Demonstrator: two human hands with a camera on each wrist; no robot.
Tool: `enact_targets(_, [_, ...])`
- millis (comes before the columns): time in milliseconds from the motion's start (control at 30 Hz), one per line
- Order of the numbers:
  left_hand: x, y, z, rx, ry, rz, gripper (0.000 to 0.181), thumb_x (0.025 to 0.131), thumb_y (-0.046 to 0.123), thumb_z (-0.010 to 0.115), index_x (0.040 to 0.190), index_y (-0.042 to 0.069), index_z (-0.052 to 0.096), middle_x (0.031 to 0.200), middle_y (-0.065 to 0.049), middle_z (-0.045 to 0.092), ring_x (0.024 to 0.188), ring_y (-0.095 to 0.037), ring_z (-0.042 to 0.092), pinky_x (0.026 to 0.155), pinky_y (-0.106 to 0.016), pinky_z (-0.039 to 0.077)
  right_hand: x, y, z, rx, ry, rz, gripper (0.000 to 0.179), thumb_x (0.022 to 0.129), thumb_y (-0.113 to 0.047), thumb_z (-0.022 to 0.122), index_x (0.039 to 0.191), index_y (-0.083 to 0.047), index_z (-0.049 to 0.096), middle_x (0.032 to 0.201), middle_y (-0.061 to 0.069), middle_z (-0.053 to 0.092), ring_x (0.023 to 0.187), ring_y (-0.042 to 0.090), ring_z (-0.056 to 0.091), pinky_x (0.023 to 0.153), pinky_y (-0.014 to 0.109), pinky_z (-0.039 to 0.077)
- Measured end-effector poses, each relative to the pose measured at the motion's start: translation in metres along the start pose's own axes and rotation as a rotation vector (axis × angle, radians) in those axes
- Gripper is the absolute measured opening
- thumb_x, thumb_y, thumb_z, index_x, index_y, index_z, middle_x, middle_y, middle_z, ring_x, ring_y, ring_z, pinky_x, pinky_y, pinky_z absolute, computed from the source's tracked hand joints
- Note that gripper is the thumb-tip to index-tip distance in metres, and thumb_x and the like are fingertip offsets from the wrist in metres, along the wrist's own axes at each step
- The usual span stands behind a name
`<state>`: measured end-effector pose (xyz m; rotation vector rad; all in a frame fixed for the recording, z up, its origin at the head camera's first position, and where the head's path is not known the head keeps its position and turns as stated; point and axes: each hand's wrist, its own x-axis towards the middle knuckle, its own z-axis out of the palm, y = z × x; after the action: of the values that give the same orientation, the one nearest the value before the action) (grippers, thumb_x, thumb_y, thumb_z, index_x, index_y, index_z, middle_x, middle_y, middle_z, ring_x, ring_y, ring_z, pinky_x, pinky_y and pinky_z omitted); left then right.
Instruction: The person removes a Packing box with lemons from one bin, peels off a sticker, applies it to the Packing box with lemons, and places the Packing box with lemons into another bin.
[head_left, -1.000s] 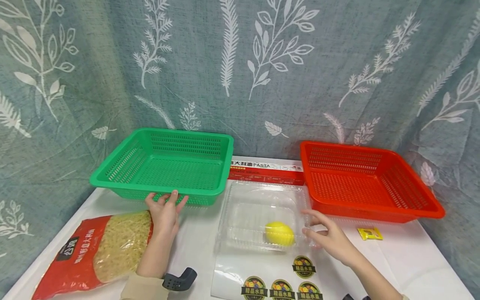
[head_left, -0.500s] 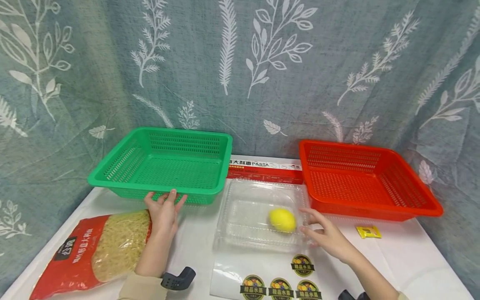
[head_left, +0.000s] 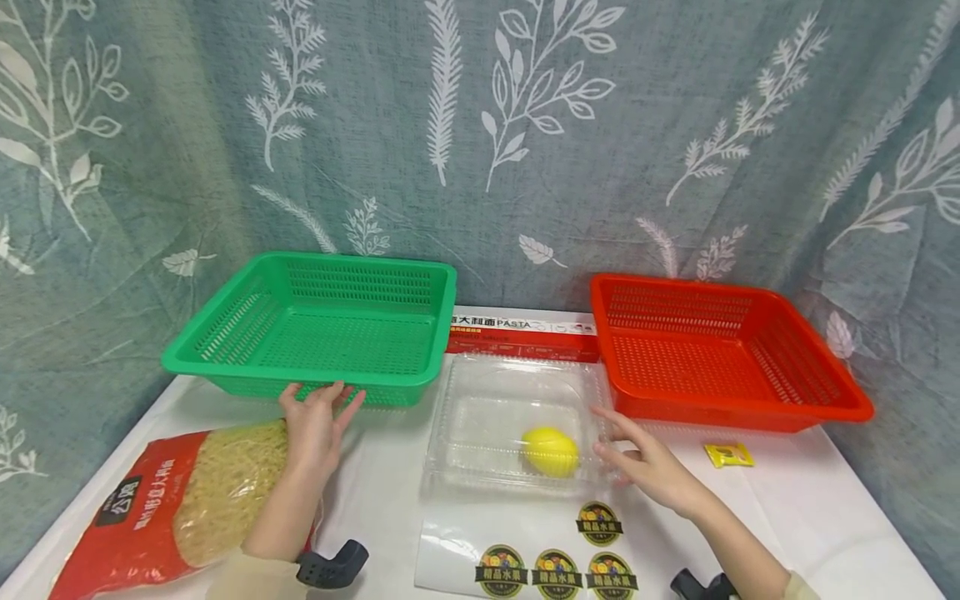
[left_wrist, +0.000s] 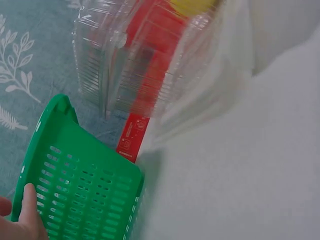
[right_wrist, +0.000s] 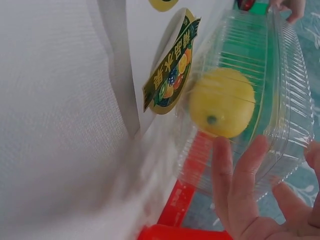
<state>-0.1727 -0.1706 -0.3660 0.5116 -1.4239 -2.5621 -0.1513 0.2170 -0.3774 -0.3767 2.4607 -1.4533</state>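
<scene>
In the head view, my left hand [head_left: 311,429] has its fingers spread at the front rim of the green basket [head_left: 225,367]. The left wrist view shows a fingertip [left_wrist: 30,192] right at that rim. My right hand [head_left: 652,462] pinches the right side of a clear plastic clamshell box [head_left: 487,417]. A yellow lemon [head_left: 551,454] lies inside it, toward the right front. Up close in the right wrist view, fingers [right_wrist: 245,165] lie against the box wall beside the lemon [right_wrist: 222,102]. Part of the thumb side is cut off there.
A red basket [head_left: 690,408] stands at back right, with a small yellow packet [head_left: 729,454] in front. A bag of pasta [head_left: 172,508] lies at left. Behind the box is a red-and-white pasta carton [head_left: 517,337]. A sticker sheet [head_left: 450,550] with round black-and-gold labels lies in front.
The lemon has rolled inside the box, first back and right, then forward and left. Both hands keep their places at the basket and box; the whole head view has shifted slightly.
</scene>
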Motion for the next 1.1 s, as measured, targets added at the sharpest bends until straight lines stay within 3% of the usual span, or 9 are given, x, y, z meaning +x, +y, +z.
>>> enact_targets(167, [-0.004, 0.003, -0.004, 0.068, -0.078, -0.061, 0.075, 0.093, -0.002, 0.037, 0.138, 0.013, -0.022, 0.109, -0.008, 0.04, 0.102, -0.012, 0.052, 0.094, -0.026, 0.042, 0.0, -0.001, 0.0, -0.024, 0.027, 0.012, 0.058, 0.093, -0.025, 0.053, 0.144, -0.015, 0.027, 0.126, 0.029, 0.043, 0.094, 0.03, 0.06, 0.067, 0.032, 0.054])
enact_targets(367, [-0.011, 0.002, -0.005, 0.142, -0.143, -0.084, 0.069, 0.092, -0.004, 0.034, 0.139, 0.011, -0.015, 0.122, -0.013, 0.032, 0.101, -0.01, 0.053, 0.093, -0.025, 0.043, -0.003, -0.001, 0.001, -0.011, 0.057, 0.062, 0.056, 0.094, -0.03, 0.051, 0.144, -0.022, 0.027, 0.132, 0.03, 0.039, 0.093, 0.029, 0.06, 0.068, 0.032, 0.054])
enact_targets(533, [-0.016, 0.002, -0.006, 0.211, -0.16, -0.088, 0.066, 0.092, -0.003, 0.036, 0.141, 0.01, -0.007, 0.124, -0.013, 0.032, 0.095, -0.006, 0.055, 0.093, -0.025, 0.043, -0.006, 0.001, -0.001, 0.018, 0.066, 0.061, 0.057, 0.095, -0.028, 0.05, 0.144, -0.015, 0.026, 0.126, 0.03, 0.044, 0.088, 0.026, 0.062, 0.069, 0.03, 0.054])
enact_targets(767, [-0.026, -0.003, -0.011, 0.401, -0.236, -0.092, 0.053, 0.093, -0.001, 0.041, 0.139, 0.0, 0.015, 0.119, -0.015, 0.036, 0.098, -0.011, 0.055, 0.089, -0.027, 0.046, -0.013, 0.004, -0.003, 0.037, 0.075, 0.043, 0.054, 0.095, -0.025, 0.049, 0.142, -0.009, 0.029, 0.119, 0.028, 0.05, 0.085, 0.025, 0.062, 0.069, 0.029, 0.054])
enact_targets(1100, [-0.04, -0.013, -0.009, 0.558, -0.333, -0.07, 0.04, 0.089, -0.001, 0.047, 0.127, -0.004, 0.036, 0.11, -0.016, 0.045, 0.099, -0.022, 0.053, 0.085, -0.031, 0.049, -0.022, 0.003, -0.006, 0.116, 0.07, 0.047, 0.052, 0.102, -0.029, 0.026, 0.141, 0.004, 0.02, 0.111, 0.028, 0.056, 0.086, 0.023, 0.063, 0.072, 0.03, 0.053])
